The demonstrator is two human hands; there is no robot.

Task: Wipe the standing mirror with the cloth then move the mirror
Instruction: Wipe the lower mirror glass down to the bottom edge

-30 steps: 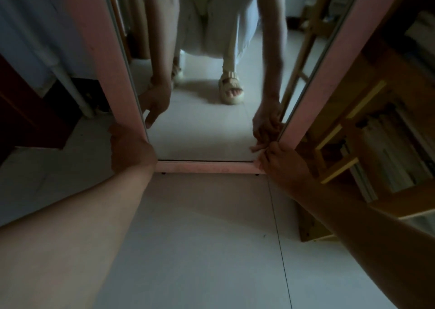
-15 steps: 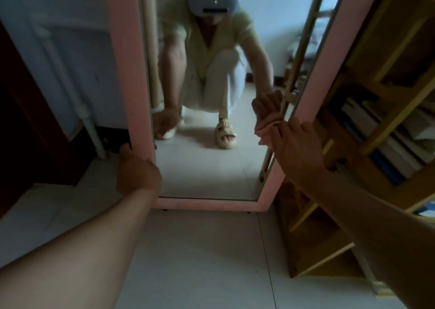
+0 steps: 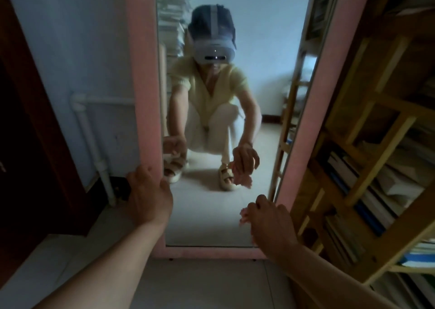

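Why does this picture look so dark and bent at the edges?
Head view: the room is dim, with a bluish cast and no glare on the mirror; the wide lens bows its pink frame and the bookshelf outward. The left hand looks fairly sharp, while the right hand and its pink cloth look slightly smeared.

A dim indoor scene under a cool, bluish cast, the brightest patch being the pale wall and floor reflected in the mirror (image 3: pixel 211 120). The left edge falls into near-black shadow, the bookshelf (image 3: pixel 376 143) at right stays murky. Wide-angle distortion bows the mirror's pink frame outward. Motion blur softens the cloth (image 3: pixel 244 215) and the right hand (image 3: pixel 270 226); fine detail is grainy throughout.
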